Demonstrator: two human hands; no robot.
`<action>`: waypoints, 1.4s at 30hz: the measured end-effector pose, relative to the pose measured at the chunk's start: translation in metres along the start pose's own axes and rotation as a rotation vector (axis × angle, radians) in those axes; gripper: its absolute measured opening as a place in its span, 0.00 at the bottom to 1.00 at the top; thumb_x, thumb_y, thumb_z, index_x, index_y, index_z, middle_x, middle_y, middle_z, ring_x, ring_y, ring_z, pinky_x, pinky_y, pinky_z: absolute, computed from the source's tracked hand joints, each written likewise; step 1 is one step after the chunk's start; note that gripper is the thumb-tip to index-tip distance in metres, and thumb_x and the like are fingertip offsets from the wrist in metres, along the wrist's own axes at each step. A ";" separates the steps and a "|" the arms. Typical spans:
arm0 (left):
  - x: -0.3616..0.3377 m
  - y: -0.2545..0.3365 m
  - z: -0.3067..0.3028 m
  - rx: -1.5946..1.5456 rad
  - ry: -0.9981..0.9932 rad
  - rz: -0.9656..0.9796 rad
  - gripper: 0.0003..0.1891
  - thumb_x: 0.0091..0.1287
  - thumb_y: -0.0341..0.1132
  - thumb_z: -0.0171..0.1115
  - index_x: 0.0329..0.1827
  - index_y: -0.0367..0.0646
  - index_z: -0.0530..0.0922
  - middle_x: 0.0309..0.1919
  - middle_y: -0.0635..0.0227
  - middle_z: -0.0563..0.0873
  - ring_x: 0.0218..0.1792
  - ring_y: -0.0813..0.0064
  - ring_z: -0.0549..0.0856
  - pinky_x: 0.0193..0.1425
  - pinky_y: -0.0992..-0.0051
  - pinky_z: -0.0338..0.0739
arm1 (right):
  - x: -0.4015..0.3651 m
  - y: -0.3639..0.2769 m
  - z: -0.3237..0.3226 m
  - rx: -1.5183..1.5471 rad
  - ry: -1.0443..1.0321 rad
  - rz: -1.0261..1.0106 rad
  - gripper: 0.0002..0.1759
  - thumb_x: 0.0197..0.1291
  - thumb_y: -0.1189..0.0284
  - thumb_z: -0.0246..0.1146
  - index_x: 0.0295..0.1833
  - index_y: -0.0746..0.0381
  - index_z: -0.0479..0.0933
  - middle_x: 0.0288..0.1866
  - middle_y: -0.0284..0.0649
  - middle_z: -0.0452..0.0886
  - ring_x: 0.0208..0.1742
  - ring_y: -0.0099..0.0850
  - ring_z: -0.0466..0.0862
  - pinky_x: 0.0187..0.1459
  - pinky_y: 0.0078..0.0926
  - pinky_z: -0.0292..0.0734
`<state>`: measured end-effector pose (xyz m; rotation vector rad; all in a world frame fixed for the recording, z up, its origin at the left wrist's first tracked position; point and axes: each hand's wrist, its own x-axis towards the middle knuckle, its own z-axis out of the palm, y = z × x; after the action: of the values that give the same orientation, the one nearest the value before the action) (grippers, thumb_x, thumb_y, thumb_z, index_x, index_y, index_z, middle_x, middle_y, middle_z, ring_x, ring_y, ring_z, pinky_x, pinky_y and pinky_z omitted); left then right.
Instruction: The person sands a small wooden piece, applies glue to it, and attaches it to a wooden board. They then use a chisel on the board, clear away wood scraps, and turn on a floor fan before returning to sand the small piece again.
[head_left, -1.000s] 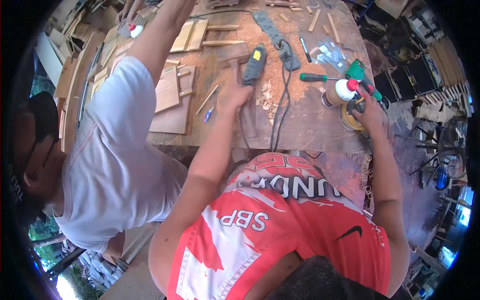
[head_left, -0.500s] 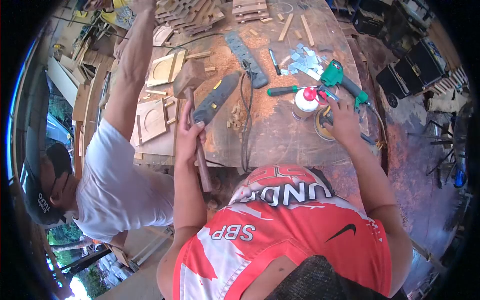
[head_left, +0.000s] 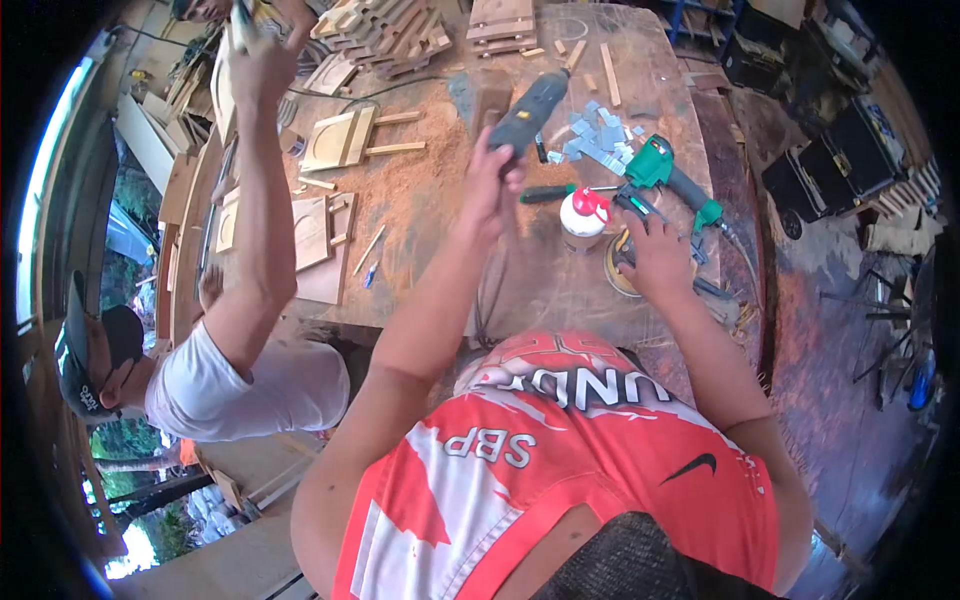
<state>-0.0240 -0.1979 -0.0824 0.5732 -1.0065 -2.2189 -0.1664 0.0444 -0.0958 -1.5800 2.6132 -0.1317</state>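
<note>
My left hand (head_left: 487,190) is closed around a wooden mallet (head_left: 491,98) and a dark grey power tool (head_left: 530,112), both above the bench. The mallet's handle passes down below my fist. My right hand (head_left: 662,262) has its fingers apart over a small dark tool (head_left: 634,203), whose kind I cannot make out. Under my right thumb lies a round sander (head_left: 620,268), partly covered. A white bottle with a red cap (head_left: 584,212) stands left of that hand. Behind it lie a green heat gun (head_left: 652,162) and a green-handled screwdriver (head_left: 550,193).
Bluish-grey paper pieces (head_left: 598,135) lie scattered on the sawdusty workbench (head_left: 405,290). Wooden panels (head_left: 312,235) and stacked wood parts (head_left: 385,35) lie left and at the back. A co-worker in a white shirt (head_left: 255,390) stands at left, one arm raised over the bench.
My left hand has carried the mallet and power tool right and farther over the bench. My right hand has shifted slightly left and down. The co-worker's arm has moved left.
</note>
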 end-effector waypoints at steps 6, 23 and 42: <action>0.067 -0.067 0.026 -0.028 0.280 0.137 0.40 0.67 0.26 0.57 0.80 0.53 0.48 0.34 0.68 0.77 0.25 0.82 0.75 0.24 0.83 0.73 | 0.000 -0.001 -0.004 0.019 0.042 -0.019 0.46 0.44 0.60 0.77 0.70 0.49 0.65 0.59 0.43 0.72 0.60 0.46 0.75 0.55 0.50 0.74; -0.035 0.030 -0.041 0.369 0.196 0.239 0.43 0.63 0.26 0.61 0.80 0.53 0.51 0.33 0.66 0.79 0.20 0.80 0.77 0.22 0.79 0.74 | 0.004 -0.010 0.002 -0.011 0.029 -0.037 0.48 0.43 0.62 0.79 0.71 0.51 0.65 0.64 0.44 0.72 0.60 0.46 0.75 0.55 0.49 0.74; -0.083 0.046 -0.090 0.019 -0.003 0.192 0.41 0.63 0.28 0.60 0.80 0.54 0.53 0.34 0.68 0.76 0.20 0.83 0.74 0.20 0.81 0.70 | 0.003 -0.008 0.016 -0.043 0.092 -0.008 0.47 0.42 0.65 0.79 0.69 0.58 0.65 0.63 0.49 0.71 0.62 0.51 0.73 0.62 0.47 0.72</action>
<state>0.1060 -0.2091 -0.0912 0.4610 -1.0398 -2.0440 -0.1586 0.0368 -0.1113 -1.6370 2.6962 -0.1527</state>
